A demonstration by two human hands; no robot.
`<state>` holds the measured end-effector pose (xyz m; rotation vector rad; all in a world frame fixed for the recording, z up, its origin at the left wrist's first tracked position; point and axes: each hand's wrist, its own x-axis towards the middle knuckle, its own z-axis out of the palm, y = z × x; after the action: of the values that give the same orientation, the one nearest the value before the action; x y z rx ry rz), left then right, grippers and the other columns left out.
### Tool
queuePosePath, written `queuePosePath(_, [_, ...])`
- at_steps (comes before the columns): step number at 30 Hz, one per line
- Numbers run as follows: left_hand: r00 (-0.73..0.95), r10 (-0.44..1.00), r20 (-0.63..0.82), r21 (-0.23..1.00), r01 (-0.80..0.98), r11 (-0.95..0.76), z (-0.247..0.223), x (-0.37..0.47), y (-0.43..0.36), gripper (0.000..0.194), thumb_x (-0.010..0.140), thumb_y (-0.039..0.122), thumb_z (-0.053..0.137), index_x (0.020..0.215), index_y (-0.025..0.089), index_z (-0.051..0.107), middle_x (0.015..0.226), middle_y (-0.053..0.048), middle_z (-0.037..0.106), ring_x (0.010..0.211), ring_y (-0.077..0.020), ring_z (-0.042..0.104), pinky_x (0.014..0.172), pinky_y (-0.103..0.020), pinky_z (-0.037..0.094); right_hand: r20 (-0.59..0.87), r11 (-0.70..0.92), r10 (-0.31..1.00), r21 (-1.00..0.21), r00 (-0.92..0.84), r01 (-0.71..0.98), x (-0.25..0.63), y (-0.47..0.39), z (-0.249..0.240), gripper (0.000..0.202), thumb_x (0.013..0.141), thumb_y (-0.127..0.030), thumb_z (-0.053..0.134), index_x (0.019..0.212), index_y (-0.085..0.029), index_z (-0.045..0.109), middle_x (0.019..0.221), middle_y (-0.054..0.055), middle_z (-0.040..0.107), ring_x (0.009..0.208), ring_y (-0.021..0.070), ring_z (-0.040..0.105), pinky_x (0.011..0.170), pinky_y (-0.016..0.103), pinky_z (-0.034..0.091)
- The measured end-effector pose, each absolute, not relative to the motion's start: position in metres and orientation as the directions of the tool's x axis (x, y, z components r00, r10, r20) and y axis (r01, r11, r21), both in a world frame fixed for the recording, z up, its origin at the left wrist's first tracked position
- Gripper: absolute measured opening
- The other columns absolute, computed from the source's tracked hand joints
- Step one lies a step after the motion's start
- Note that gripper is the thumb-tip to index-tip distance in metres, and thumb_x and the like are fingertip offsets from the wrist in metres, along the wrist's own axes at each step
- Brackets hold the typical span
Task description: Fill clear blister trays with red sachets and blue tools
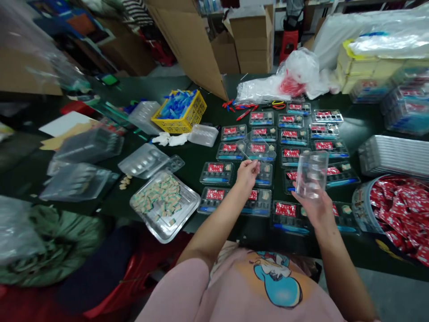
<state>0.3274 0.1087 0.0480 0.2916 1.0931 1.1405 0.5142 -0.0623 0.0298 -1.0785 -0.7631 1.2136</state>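
My left hand [247,173] pinches the near edge of a clear plastic lid [264,145], held tilted over the filled trays in the middle rows. In my right hand [317,208] is a stack of clear plastic lids [313,172], raised upright above the right-hand rows. Beneath both hands, several compartment trays stand in rows on the dark table. A typical tray [217,173] contains a red packet [215,167], a small beige block and a blue pen-like stick [215,180]. My hands and the lids partly hide some trays.
Beige blocks lie on a metal tray [192,206] at left. Behind it is a yellow basket [192,117] of blue pieces. A round tub [360,210] of red packets stands at right, near stacked clear trays [395,156]. Scissors [278,105] and plastic bags [261,91] lie farther back.
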Motion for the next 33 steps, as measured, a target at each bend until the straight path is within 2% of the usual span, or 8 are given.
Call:
queuePosePath(4, [-0.067, 0.771, -0.634, 0.654, -0.579, 0.487, 0.029, 0.368, 0.136, 0.027, 0.073, 0.008, 0.070, 0.075, 0.019, 0.046, 0.066, 0.005, 0.058, 0.059, -0.0070, 0.059, 0.052, -0.016, 0.036, -0.122, 0.036, 0.960, -0.837, 0.251, -0.546, 0.525, -0.075, 0.029, 0.066, 0.086, -0.066, 0.045, 0.141, -0.031, 0.045, 0.147, 0.011, 0.048, 0.136, 0.0355, 0.044, 0.108, 0.063, 0.037])
queuePosePath(7, [-0.088, 0.729, -0.679, 0.628, -0.584, 0.514, 0.019, 0.388, 0.146, 0.020, 0.078, 0.006, 0.065, 0.076, 0.019, 0.049, 0.065, 0.004, 0.056, 0.058, -0.0063, 0.058, 0.054, -0.016, 0.040, -0.153, 0.049, 0.957, -0.749, 0.244, -0.661, 0.529, -0.078, 0.028, 0.061, 0.083, -0.062, 0.056, 0.135, -0.031, 0.053, 0.143, 0.008, 0.053, 0.136, 0.0355, 0.044, 0.111, 0.062, 0.032])
queuePosePath(17, [-0.122, 0.661, -0.740, 0.598, -0.570, 0.564, 0.016, 0.403, 0.149, 0.018, 0.087, 0.004, 0.053, 0.097, 0.018, 0.060, 0.086, -0.004, 0.065, 0.092, -0.0112, 0.066, 0.086, -0.022, 0.051, -0.187, 0.006, 0.965, -0.686, 0.184, -0.728, 0.545, -0.070, 0.020, 0.070, 0.075, -0.061, 0.067, 0.137, -0.033, 0.051, 0.144, 0.007, 0.051, 0.137, 0.0362, 0.042, 0.113, 0.062, 0.030])
queuePosePath(26, [-0.052, 0.673, -0.738, 0.612, -0.473, 0.634, 0.025, 0.379, 0.125, 0.025, 0.087, 0.010, 0.052, 0.110, 0.015, 0.060, 0.112, -0.016, 0.064, 0.106, -0.0194, 0.066, 0.092, -0.031, 0.053, -0.204, -0.009, 0.962, -0.691, 0.184, -0.723, 0.545, -0.067, 0.024, 0.072, 0.073, -0.064, 0.068, 0.136, -0.034, 0.052, 0.143, 0.008, 0.052, 0.137, 0.0371, 0.043, 0.113, 0.064, 0.028])
queuePosePath(28, [-0.035, 0.807, -0.589, 0.770, -0.329, 0.547, 0.027, 0.372, 0.131, 0.031, 0.085, 0.009, 0.054, 0.114, 0.017, 0.061, 0.117, -0.012, 0.064, 0.110, -0.0187, 0.064, 0.100, -0.033, 0.049, -0.204, -0.007, 0.961, -0.691, 0.186, -0.723, 0.546, -0.068, 0.024, 0.073, 0.072, -0.063, 0.070, 0.136, -0.034, 0.052, 0.143, 0.008, 0.052, 0.136, 0.0373, 0.043, 0.113, 0.064, 0.027])
queuePosePath(30, [0.082, 0.963, -0.256, 0.967, 0.033, 0.254, 0.029, 0.366, 0.150, 0.037, 0.083, 0.012, 0.056, 0.120, 0.020, 0.062, 0.127, -0.010, 0.062, 0.121, -0.0199, 0.057, 0.109, -0.037, 0.041, -0.205, -0.003, 0.960, -0.690, 0.192, -0.724, 0.547, -0.069, 0.022, 0.073, 0.071, -0.063, 0.071, 0.136, -0.034, 0.052, 0.142, 0.008, 0.053, 0.136, 0.0371, 0.044, 0.113, 0.064, 0.027])
queuePosePath(31, [0.203, 0.976, -0.083, 0.967, 0.252, 0.030, 0.029, 0.363, 0.163, 0.041, 0.083, 0.015, 0.058, 0.124, 0.021, 0.061, 0.134, -0.009, 0.059, 0.129, -0.0215, 0.051, 0.114, -0.040, 0.035, -0.204, -0.002, 0.960, -0.692, 0.193, -0.722, 0.546, -0.070, 0.021, 0.073, 0.070, -0.062, 0.072, 0.135, -0.034, 0.053, 0.142, 0.008, 0.054, 0.136, 0.0370, 0.044, 0.113, 0.063, 0.027])
queuePosePath(33, [0.427, 0.903, 0.051, 0.747, 0.583, -0.318, 0.029, 0.360, 0.193, 0.052, 0.084, 0.024, 0.062, 0.135, 0.019, 0.054, 0.148, -0.012, 0.047, 0.142, -0.0258, 0.035, 0.119, -0.043, 0.024, -0.194, 0.000, 0.962, -0.705, 0.194, -0.709, 0.545, -0.071, 0.020, 0.072, 0.070, -0.062, 0.072, 0.133, -0.033, 0.054, 0.141, 0.008, 0.054, 0.136, 0.0366, 0.044, 0.114, 0.063, 0.028])
